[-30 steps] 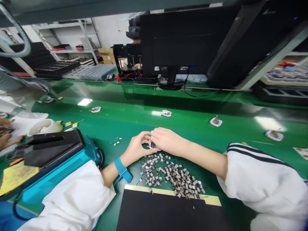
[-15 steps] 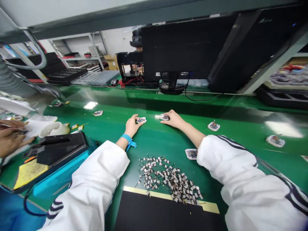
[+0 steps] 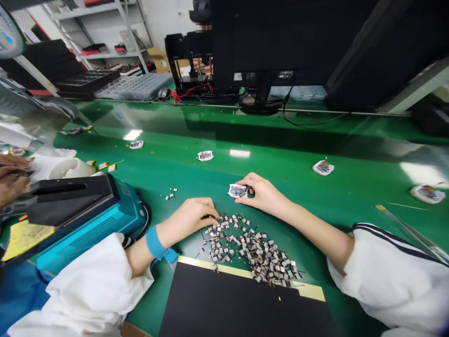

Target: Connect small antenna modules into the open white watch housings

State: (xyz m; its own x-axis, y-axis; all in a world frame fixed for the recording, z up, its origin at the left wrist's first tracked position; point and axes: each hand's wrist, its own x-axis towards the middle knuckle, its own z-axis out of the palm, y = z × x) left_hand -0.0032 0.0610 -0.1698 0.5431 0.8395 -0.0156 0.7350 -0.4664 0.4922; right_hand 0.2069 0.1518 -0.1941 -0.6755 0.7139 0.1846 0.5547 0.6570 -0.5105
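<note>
- Our right hand (image 3: 264,196) sits at about 12 o'clock from the heap, its fingers together and closed on the right edge of a small circuit board (image 3: 238,190); the board lies flat on the green bench mat (image 3: 354,187).
- Our left hand (image 3: 191,217) rests at about 10 o'clock from the heap, its fingers together and curled, the fingertips (image 3: 212,214) at the heap's edge; we cannot tell whether they pinch a piece.
- The heap of tiny metal components (image 3: 252,248) lies between our hands and the black mat (image 3: 242,304), just above its yellow edge strip (image 3: 224,270).
- A blue wrist strap (image 3: 156,245) circles our left wrist.
- A few loose components (image 3: 170,192) lie apart from the heap, at its 10 o'clock.
- Other small circuit boards (image 3: 205,156) lie well apart on the bench at 12 and 2 o'clock.
- A teal machine with a black lid (image 3: 89,229) stands at our 9 o'clock, beside our left forearm.
- Beyond it, a co-worker's hand (image 3: 10,180) works near a white bowl (image 3: 72,168).
- At 12 o'clock, across the bench, stand a monitor (image 3: 280,42) and a black fixture (image 3: 189,61), with a grey tray (image 3: 135,87) at 11 o'clock.
</note>
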